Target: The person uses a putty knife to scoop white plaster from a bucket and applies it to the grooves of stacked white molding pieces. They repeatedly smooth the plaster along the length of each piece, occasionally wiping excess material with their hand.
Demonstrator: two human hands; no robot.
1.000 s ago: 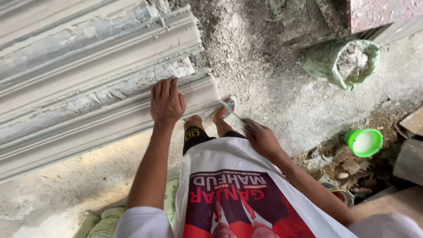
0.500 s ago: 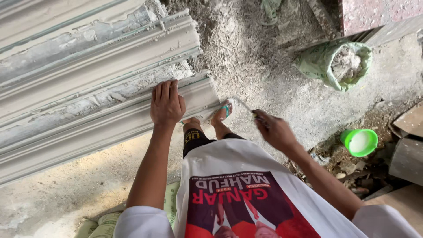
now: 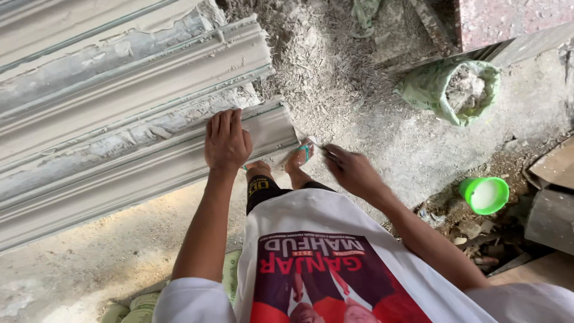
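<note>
Your left hand lies flat, fingers together and stretched out, on the front moulding, near its right end in the middle of the frame. Your right hand sits just right of that end, fingers curled around a thin tool whose tip points toward the moulding's cut face; whether it is a blade or a scraper is too small to tell. Your feet, in green-strapped sandals, stand just below the moulding's end, between your two hands.

The mouldings run in a stack from the left edge up toward the upper middle of the frame. The front one looks smooth and clean along its top under your palm. The ones behind it show rough, crusted plaster along their edges and grooves, so by the look of it the trimming has reached only the near piece's end and the back rows are left to do. Crumbs and shavings cover the floor in the upper middle, which suggests a fair bit of scraping is done.

At the upper right a green sack stands open with grey rubble in it. At the right, lower down, a green tub holds white paste, well apart from your right hand, among scraps of board and stone
</note>
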